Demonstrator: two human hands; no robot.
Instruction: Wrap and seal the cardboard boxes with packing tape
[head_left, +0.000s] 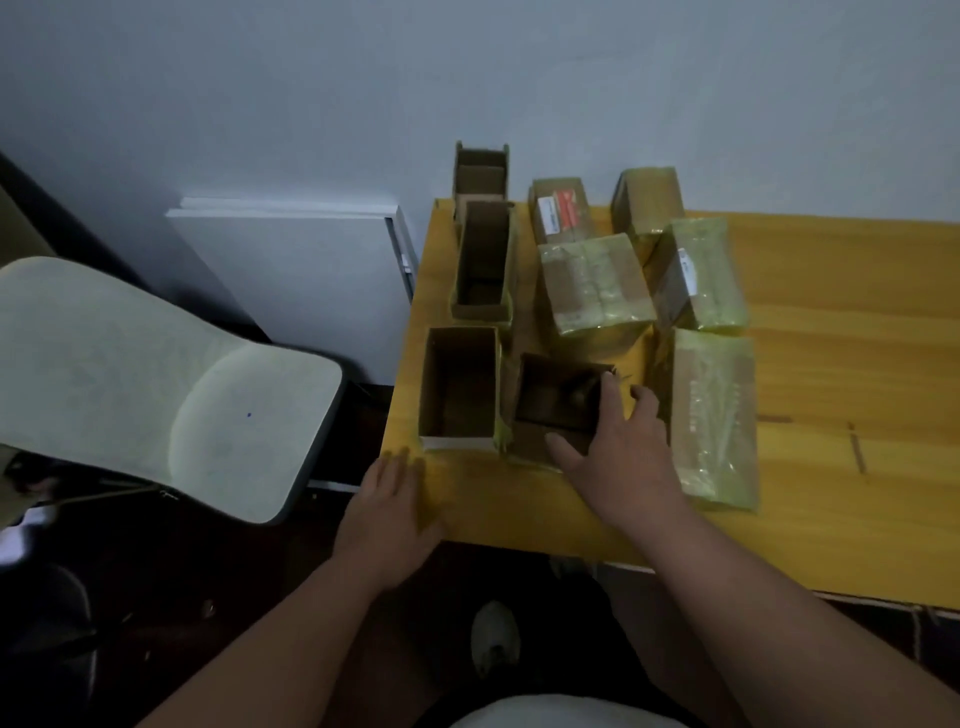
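Right hand grips the rim of an open box near the tabletop's front-left corner; left hand rests flat, fingers straight, on that corner. Risk: lifting by 1 wall may tip the box or nudge its neighbour over the left edge.

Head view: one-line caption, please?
Right hand grips open box; left hand rests on table corner.

Both forearms bare from fingers back to frame edge; no sleeve visible on either arm. Left hand: no ring, watch or band seen behind the fingers; nails short, detail lost to motion blur. Right hand: likewise bare at wrist and along the fingers. White garment at the bottom edge, rounded outline, fabric unclear. One pale shoe below and behind the fingers, light upper, toe forward, lacing unresolved.
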